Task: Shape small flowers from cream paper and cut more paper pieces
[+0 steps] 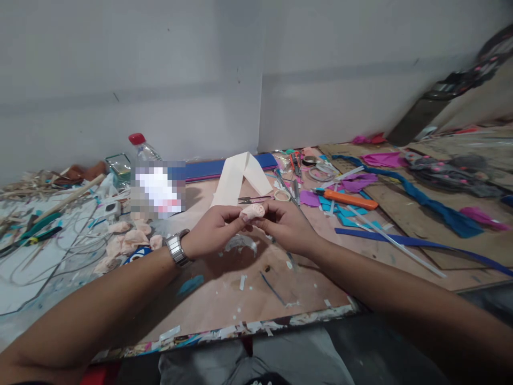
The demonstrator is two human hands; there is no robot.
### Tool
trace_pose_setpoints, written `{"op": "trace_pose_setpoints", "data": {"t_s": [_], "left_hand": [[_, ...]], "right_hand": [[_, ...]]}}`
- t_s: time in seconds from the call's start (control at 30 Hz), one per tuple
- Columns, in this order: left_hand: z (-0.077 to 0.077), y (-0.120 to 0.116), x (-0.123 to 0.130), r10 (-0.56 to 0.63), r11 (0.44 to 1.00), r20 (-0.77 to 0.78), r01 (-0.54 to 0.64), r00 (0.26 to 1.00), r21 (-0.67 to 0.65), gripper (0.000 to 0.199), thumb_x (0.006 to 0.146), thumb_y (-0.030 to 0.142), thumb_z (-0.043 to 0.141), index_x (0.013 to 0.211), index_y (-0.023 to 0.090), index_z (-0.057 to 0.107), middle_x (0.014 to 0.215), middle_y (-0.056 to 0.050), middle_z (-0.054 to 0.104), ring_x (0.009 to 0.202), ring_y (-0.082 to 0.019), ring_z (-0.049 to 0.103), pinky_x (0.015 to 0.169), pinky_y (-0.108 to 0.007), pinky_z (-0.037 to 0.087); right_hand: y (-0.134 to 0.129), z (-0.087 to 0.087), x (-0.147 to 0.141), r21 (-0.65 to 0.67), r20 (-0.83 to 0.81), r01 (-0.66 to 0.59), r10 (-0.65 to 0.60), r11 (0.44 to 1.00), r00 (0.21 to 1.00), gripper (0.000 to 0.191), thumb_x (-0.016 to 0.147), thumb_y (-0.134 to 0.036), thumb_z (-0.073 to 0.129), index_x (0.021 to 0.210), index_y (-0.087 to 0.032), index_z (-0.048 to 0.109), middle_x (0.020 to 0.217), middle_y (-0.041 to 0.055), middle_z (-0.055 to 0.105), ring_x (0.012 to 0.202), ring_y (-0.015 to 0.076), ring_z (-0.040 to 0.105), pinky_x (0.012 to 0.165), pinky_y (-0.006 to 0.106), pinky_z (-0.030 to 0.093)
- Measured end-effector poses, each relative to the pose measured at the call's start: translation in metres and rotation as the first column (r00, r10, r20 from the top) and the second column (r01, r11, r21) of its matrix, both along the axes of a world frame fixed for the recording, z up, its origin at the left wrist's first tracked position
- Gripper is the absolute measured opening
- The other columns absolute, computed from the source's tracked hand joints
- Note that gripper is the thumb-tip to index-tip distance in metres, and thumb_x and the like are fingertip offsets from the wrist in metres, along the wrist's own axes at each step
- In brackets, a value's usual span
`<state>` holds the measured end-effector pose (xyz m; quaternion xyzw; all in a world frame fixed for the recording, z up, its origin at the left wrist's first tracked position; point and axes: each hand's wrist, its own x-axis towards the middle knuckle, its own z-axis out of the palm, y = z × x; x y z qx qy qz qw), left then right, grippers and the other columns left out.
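Above the middle of the table, both hands hold a small rolled crepe-paper rose (pixel 255 212) in pale peach. My left hand (pixel 218 229) pinches its left side between thumb and fingers. From the right, my right hand (pixel 289 224) closes its fingertips on the other side. The spiral end of the roll faces up. Just behind the hands lies a folded strip of cream paper (pixel 234 176). A pair of scissors (pixel 256 199) and a roll of tape (pixel 281 195) rest close by, the scissors partly hidden by my hands.
Several peach paper flowers (pixel 130 241) lie left, near a red-capped bottle (pixel 146 149) and green-handled pliers (pixel 42 227). On the right are an orange utility knife (pixel 348 199), a clear glue stick (pixel 396 243), a blue strip (pixel 417 241) and coloured paper scraps (pixel 358 183). A wall stands behind.
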<state>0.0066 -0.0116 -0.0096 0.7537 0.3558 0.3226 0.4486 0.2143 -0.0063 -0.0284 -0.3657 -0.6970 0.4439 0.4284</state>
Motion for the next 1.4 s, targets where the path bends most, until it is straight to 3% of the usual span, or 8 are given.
{"op": "trace_pose_setpoints", "data": {"t_s": [0.13,0.3,0.57,0.77,0.9,1.13,1.4], "left_hand": [[-0.0012,0.0012,-0.0017,0.013,0.999,-0.041,-0.012,0.999,0.048,0.048,0.102,0.055,0.056,0.09,0.013,0.076,0.086,-0.007,0.078,0.078,-0.017,0.067,0.072,-0.025,0.049],[-0.0018,0.0008,-0.0009,0.021,0.998,-0.06,-0.018,0.998,0.061,0.048,0.103,0.053,0.055,0.087,0.013,0.076,0.082,-0.004,0.075,0.072,-0.014,0.061,0.068,-0.024,0.045],[0.0016,-0.0011,-0.0005,0.073,0.988,-0.078,-0.061,0.994,0.141,0.047,0.102,0.053,0.055,0.081,0.013,0.07,0.073,-0.001,0.064,0.068,-0.013,0.05,0.064,-0.024,0.037],[0.0017,-0.002,0.0001,0.045,0.992,-0.037,-0.04,0.998,0.123,0.04,0.095,0.053,0.067,0.091,0.014,0.069,0.084,-0.003,0.067,0.074,-0.014,0.054,0.069,-0.024,0.042],[0.0011,-0.0017,0.0008,0.061,0.99,-0.039,-0.055,0.997,0.133,0.042,0.101,0.052,0.058,0.085,0.014,0.066,0.079,-0.001,0.063,0.07,-0.012,0.051,0.066,-0.024,0.039],[0.0032,-0.0032,0.0004,0.092,0.973,-0.024,-0.085,0.995,0.213,0.043,0.101,0.047,0.059,0.073,0.014,0.059,0.067,0.003,0.051,0.066,-0.011,0.043,0.063,-0.024,0.034],[0.0027,-0.0023,0.0001,0.074,0.99,-0.036,-0.069,0.997,0.119,0.047,0.101,0.05,0.056,0.074,0.014,0.062,0.068,0.002,0.052,0.067,-0.011,0.043,0.063,-0.024,0.034]], "right_hand": [[0.001,0.0044,0.0002,-0.015,-0.034,-0.067,0.067,0.998,0.997,0.043,0.085,-0.06,0.076,0.082,-0.017,0.074,0.081,0.0043,0.074,0.07,0.0162,0.065,0.066,0.029,0.053],[0.0015,0.0078,0.0004,-0.029,-0.022,-0.065,0.064,0.997,0.998,0.043,0.085,-0.059,0.076,0.08,-0.017,0.075,0.068,0.0004,0.066,0.055,0.011,0.05,0.052,0.025,0.04],[0.0039,0.0061,0.0035,-0.059,0.017,-0.058,0.059,0.997,0.998,0.041,0.084,-0.056,0.077,0.086,-0.015,0.078,0.069,0.0005,0.065,0.058,0.0109,0.048,0.052,0.024,0.037],[0.0046,0.0025,0.0068,-0.01,0.068,-0.056,0.057,0.998,0.996,0.04,0.089,-0.054,0.074,0.086,-0.014,0.077,0.077,0.0036,0.068,0.07,0.0156,0.057,0.063,0.028,0.043],[0.0041,0.0044,0.0054,0.013,0.08,-0.11,0.108,0.994,0.991,0.045,0.09,-0.057,0.072,0.086,-0.013,0.076,0.076,0.003,0.066,0.071,0.0151,0.056,0.065,0.027,0.043],[0.002,0.0103,0.0036,-0.068,0.088,-0.188,0.194,0.98,0.977,0.057,0.089,-0.069,0.068,0.071,-0.016,0.061,0.061,-0.0034,0.051,0.056,0.0096,0.042,0.054,0.024,0.034],[0.0026,0.0062,0.0073,-0.077,0.125,-0.244,0.252,0.967,0.96,0.05,0.095,-0.061,0.063,0.072,-0.017,0.059,0.06,-0.0033,0.053,0.056,0.01,0.046,0.053,0.023,0.034]]}}
